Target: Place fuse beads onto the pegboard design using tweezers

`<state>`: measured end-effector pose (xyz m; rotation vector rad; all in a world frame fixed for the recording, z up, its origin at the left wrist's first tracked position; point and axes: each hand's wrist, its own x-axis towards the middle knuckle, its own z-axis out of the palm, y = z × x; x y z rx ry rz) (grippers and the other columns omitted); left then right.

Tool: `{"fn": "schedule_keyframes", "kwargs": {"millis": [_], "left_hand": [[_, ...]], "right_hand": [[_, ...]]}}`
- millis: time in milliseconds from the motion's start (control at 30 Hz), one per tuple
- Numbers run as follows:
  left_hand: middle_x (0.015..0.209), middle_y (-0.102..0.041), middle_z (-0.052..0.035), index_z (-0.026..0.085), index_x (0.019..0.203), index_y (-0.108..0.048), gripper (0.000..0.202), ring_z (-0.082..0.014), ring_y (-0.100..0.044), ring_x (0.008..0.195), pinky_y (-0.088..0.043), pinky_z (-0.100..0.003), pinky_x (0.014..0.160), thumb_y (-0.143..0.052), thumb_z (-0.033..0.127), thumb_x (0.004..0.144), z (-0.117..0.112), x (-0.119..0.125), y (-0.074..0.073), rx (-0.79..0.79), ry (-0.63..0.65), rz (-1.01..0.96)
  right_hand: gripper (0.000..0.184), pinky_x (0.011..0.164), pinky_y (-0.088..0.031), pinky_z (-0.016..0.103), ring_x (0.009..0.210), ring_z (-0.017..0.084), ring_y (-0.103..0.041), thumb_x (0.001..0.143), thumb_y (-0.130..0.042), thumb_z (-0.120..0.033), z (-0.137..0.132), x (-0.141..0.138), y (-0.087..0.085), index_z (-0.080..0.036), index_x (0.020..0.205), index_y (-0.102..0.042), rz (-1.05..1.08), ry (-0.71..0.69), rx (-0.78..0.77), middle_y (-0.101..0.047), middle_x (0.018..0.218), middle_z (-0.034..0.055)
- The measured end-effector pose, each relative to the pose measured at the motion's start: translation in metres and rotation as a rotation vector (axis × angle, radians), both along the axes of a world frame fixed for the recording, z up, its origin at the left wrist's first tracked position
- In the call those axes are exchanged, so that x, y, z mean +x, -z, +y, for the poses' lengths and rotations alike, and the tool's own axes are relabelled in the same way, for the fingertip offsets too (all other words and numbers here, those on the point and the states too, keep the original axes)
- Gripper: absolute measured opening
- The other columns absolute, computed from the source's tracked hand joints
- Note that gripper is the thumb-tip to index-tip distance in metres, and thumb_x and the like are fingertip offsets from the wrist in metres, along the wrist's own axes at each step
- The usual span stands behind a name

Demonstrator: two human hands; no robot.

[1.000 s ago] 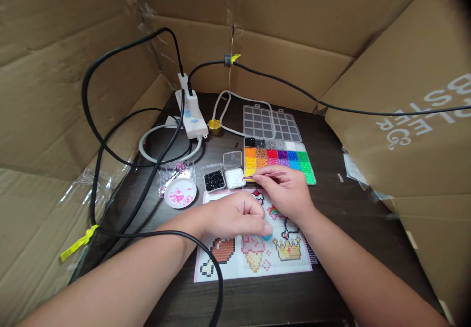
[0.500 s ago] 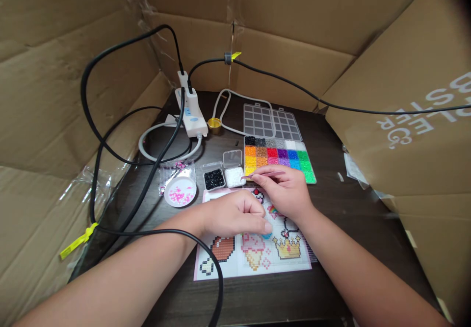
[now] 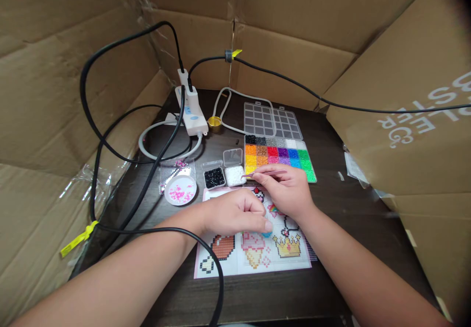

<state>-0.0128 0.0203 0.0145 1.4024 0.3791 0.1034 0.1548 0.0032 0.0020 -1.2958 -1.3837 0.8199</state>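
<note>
Cardboard walls all round, and in the middle a dark wooden table [image 3: 349, 219] that carries everything. Along the table's left edge thick black cables [image 3: 147, 185] loop about, one with a yellow tag [image 3: 79, 241], and they run up to a white power strip [image 3: 191, 111] near the far left corner.

Next over is a little white dish [image 3: 180, 190] of pink beads, with a clear pegboard [image 3: 167, 170] touching its far side. Just beside those sit two small open boxes, one of black beads [image 3: 214, 177] and one of white beads [image 3: 234, 175].

The left hand [image 3: 235, 214] lies on the pattern sheet [image 3: 253, 263], which sits toward the table's near edge. Its fingers are curled in and the thumb tip presses down right by a small blue bit [image 3: 267, 234]. Honestly can't tell if it's pinching that or just pinning the sheet.

The right hand [image 3: 289, 192] has a narrow pinch closed on a pair of tweezers [image 3: 263, 173], held about mid-shaft. The tip points left and hovers at the near right corner of the white bead box. Whether there's a bead in the tip is too small to make out.

My take: the tweezers are light, thin, stiff metal, so mid-shaft looks like the sane place to hold them. The beads look tiny, hard and smooth, so I'd guess they ping off if squeezed much.

Past the hand, toward the far edge, is the colour bead organiser [image 3: 294, 154] with its clear lid [image 3: 272, 121] flipped open behind it.
</note>
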Motion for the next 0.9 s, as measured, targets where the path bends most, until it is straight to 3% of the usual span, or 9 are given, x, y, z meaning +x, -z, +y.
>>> {"fn": "schedule_keyframes", "kwargs": {"millis": [367,500,733,900], "left_hand": [[0.046,-0.029,0.0084,0.020,0.049,-0.035,0.059,-0.0062,-0.023,0.045,-0.016,-0.026,0.046,-0.072,0.053,0.079,0.000,0.002,0.000,-0.019,-0.008,-0.005],[0.045,-0.030,0.0080,0.019,0.049,-0.036,0.057,-0.0056,-0.023,0.044,-0.016,-0.026,0.045,-0.074,0.050,0.079,0.000,0.003,0.000,-0.011,-0.023,-0.006],[0.048,-0.029,0.0070,0.019,0.049,-0.035,0.055,-0.0056,-0.024,0.046,-0.017,-0.026,0.046,-0.069,0.043,0.085,0.000,0.002,0.003,0.001,-0.022,-0.004],[0.048,-0.029,0.0063,0.019,0.048,-0.034,0.056,-0.0053,-0.026,0.044,-0.017,-0.026,0.044,-0.070,0.043,0.083,0.000,0.002,0.001,0.003,-0.034,-0.011]], "right_hand": [[0.001,0.066,-0.065,0.030,0.069,0.018,-0.076,0.076,-0.078,-0.023,-0.004,0.003,-0.006,-0.023,0.075,-0.077,-0.012,0.094,0.064,-0.079,0.075,0.0013],[0.002,0.069,-0.064,0.031,0.072,0.018,-0.076,0.079,-0.077,-0.023,-0.009,0.007,-0.017,-0.023,0.077,-0.077,-0.047,0.146,0.129,-0.080,0.078,0.0011],[0.008,0.066,-0.061,0.035,0.071,0.019,-0.074,0.083,-0.077,-0.030,-0.022,0.031,-0.043,-0.022,0.083,-0.076,-0.115,0.362,0.370,-0.077,0.079,0.0025],[0.004,0.048,-0.052,0.034,0.054,0.018,-0.066,0.080,-0.078,-0.024,-0.049,0.041,-0.053,-0.025,0.077,-0.077,-0.044,0.482,0.445,-0.075,0.072,0.0035]]}}
